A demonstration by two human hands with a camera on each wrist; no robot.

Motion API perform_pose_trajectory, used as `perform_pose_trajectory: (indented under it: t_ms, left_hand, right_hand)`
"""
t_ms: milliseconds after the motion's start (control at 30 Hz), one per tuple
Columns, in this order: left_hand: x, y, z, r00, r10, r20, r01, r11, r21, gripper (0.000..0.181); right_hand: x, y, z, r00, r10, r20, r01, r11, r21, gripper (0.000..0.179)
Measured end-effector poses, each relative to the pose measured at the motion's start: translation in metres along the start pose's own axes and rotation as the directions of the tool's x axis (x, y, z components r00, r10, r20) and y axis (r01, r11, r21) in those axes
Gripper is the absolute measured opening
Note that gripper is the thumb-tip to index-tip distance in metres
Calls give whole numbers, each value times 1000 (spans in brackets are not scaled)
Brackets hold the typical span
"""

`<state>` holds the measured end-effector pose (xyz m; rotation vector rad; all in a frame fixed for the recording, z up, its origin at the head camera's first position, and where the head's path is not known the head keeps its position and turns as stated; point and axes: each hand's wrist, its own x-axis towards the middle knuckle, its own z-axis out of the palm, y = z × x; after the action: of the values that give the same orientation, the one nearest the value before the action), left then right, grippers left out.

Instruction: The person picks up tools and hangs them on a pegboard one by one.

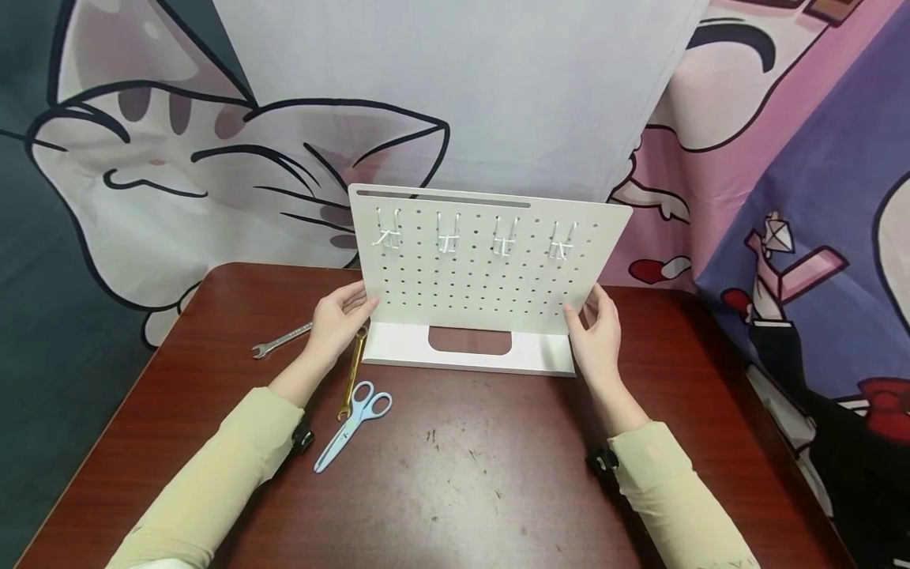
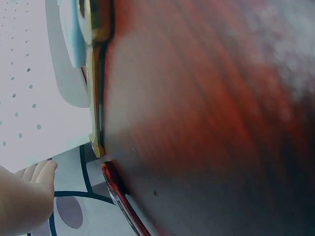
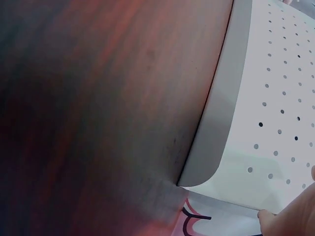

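Observation:
A white pegboard stand (image 1: 476,273) stands upright on the table, its flat base (image 1: 398,344) toward me with a rounded cutout in it. Several white wire hooks (image 1: 448,235) hang in a row near its top. My left hand (image 1: 334,322) grips the board's lower left edge, thumb in front and fingers partly behind. On the opposite edge, my right hand (image 1: 599,336) holds the board the same way, its thumb on the front face. In the right wrist view, the perforated panel (image 3: 275,98) rises beside the right hand's fingers (image 3: 290,221).
Light blue scissors (image 1: 359,416) lie on the brown table (image 1: 483,474) left of centre. A gold wrench (image 1: 352,375) is beside the base's left end. Farther left lies a silver wrench (image 1: 280,341), partly covered by my left hand. Printed cloth (image 1: 284,174) hangs behind the table.

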<state>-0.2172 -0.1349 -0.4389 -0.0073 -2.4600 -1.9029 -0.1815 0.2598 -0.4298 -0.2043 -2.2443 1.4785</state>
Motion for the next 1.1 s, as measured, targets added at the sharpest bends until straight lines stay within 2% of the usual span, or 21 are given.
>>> perform_pose_trajectory:
  t_ms: [233,333,400,667,800,933,1100]
  left_hand:
    - [0,-1,-1,1000,4,16,-4,1000,3,53]
    - [0,-2,-2,1000,6,10,-6,1000,6,53]
    - [0,-2,-2,1000,10,6,-10,1000,6,53]
    - [-1,-2,-3,1000,15,18,-15,1000,4,53]
    - [0,-1,-3,1000,11,22,-12,1000,9,54]
    - [0,0,-3,1000,7,27,-7,1000,9,55]
    - [-1,2,-4,999,4,33,-4,1000,13,55]
  right_hand:
    - [4,-1,-9,997,-75,6,76,995,-64,64]
    - [10,-8,-17,988,-154,-17,151,984,-96,67]
    - [16,-14,-24,975,-220,-36,213,969,-127,67]
    - [49,-44,-50,884,-460,-82,429,868,-249,69]
    - [66,-59,-56,832,-549,-75,517,818,-251,71]
    - [81,-70,-58,775,-631,-32,604,754,-258,72]
    - [94,-79,-59,719,-689,92,681,672,-292,71]
